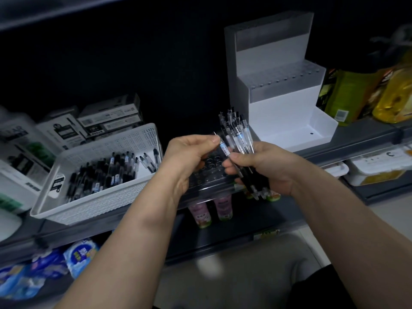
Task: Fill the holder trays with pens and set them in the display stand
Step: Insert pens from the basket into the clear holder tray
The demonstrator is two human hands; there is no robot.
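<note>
Pens (pixel 240 135), slim clear barrels, in right hand (pixel 267 168), left hand (pixel 185 157) pinching 1

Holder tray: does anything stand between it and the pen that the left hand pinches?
Nothing visible does. The pen sits just above the clear holder tray, whose open holes show in the gap between the left hand and the right hand, which grips the pen bundle.

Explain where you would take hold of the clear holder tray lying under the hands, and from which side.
Grip the holder tray by its front long wall, coming from the near side, likely thumb on top, fingers under. Its holed top faces up and should stay free, the white basket crowds its left, and that wall sits at the shelf edge, facing the person.
</note>
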